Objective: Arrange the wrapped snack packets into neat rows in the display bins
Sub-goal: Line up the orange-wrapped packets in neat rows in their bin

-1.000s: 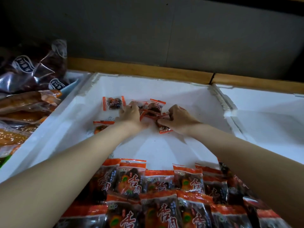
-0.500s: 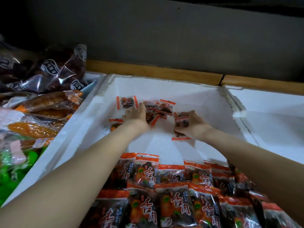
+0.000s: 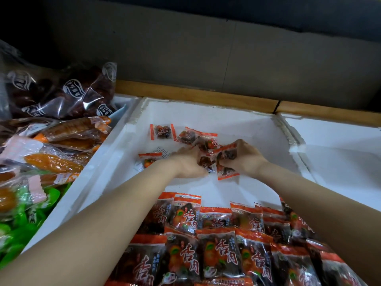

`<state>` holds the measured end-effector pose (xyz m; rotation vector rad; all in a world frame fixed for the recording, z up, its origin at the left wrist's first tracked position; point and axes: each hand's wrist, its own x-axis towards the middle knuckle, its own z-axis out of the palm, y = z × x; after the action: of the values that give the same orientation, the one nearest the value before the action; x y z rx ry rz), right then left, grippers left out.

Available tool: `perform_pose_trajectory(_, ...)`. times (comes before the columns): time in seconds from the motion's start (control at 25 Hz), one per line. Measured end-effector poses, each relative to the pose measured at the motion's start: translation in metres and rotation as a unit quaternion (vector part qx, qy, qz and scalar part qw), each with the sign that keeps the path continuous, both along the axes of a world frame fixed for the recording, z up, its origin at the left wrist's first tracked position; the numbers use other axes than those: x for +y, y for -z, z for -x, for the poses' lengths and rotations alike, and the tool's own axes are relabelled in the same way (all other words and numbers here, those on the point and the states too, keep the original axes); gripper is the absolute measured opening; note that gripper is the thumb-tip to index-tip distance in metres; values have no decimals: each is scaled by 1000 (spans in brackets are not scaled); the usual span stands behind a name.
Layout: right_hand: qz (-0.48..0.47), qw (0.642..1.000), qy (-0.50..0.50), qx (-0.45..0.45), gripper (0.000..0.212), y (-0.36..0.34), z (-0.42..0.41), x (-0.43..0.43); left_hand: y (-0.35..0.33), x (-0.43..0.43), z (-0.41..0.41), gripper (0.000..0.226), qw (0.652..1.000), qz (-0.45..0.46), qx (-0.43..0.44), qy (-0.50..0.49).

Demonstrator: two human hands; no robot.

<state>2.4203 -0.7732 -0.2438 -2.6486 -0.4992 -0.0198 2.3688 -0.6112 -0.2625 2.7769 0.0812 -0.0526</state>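
While our left grip [image 3: 188, 163] and right grip [image 3: 243, 159] both clamp small orange-edged clear-wrapped snack packets [image 3: 207, 162] at the far end of the white foam bin [image 3: 206, 112], we should square their edges first.

The snack packets [image 3: 218, 250] have orange-red top bands, clear fronts showing dark brown fruit, and red characters edged in white. The display bin [image 3: 206, 112] is plain white foam. The wooden ledge [image 3: 195, 96] is tan, the wall [image 3: 206, 58] grey. The dark brown bags [image 3: 68, 93] carry white oval labels; beside them are orange packs [image 3: 53, 162] and bright green packets [image 3: 12, 240].
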Motion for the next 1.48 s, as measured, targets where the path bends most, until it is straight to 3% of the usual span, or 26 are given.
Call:
perform_pose_trajectory(0.16,26,999,-23,-6,61,7,10,-11,6,-5,6,64,999,26,-42,-5)
perform_pose_trajectory(0.32,37,999,-18,-5,55,1,23,-28,12,-19,6,65,999,-12,-30,-11)
perform_pose_trajectory(0.44,-8,1000,9,-4,44,-10,29,-40,11,-30,3,71,999,-38,-11,-14)
perform_pose_trajectory(0.52,-54,998,24,-14,46,-16,33,-49,10,-35,1,61,999,-24,-4,-22)
perform_pose_trajectory(0.64,-134,991,10,-18,40,-26,47,-63,6,-39,5,38,998,47,-40,-24)
perform_pose_trajectory(0.76,-212,977,-21,25,26,-35,68,-80,1,-38,14,30,988,127,-80,-19)
perform_pose_trajectory(0.96,-269,955,-64,110,5,-39,95,-111,-23,-37,68,27,923,381,-43,19)
perform_pose_trajectory(1.24,-112,975,-120,149,6,-22,105,-122,-32,-47,115,21,834,551,12,-17)
perform_pose_trajectory(1.48,-50,989,-112,85,13,-16,100,-120,-32,-52,115,24,874,485,22,-20)
